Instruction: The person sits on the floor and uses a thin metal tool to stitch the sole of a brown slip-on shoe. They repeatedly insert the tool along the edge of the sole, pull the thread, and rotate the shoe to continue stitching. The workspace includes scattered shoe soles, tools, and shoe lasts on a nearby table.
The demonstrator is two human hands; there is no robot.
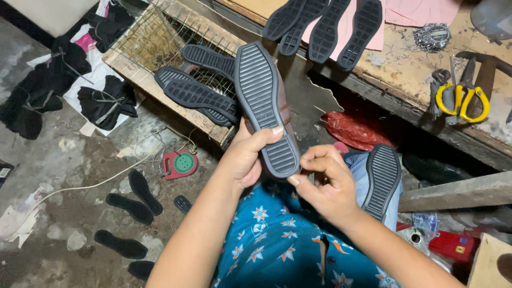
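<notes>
Left hand [246, 157] hides the shoe's [265, 106] heel; upper barely visible.

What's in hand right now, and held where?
A brown shoe, sole up. The left hand wraps its heel end, thumb across the grey sole; the right hand pinches the heel's edge beside it.

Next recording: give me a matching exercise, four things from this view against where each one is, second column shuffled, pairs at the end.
Things:
1. brown shoe
2. scissors
3. loose sole
4. red round gadget

Places:
A. on the floor by a white cord
B. on the person's lap
C. on the workbench, upper right
D. held sole-up in the left hand, with the right hand at its heel

Pairs: 1-D, 2-C, 3-B, 4-A
</notes>
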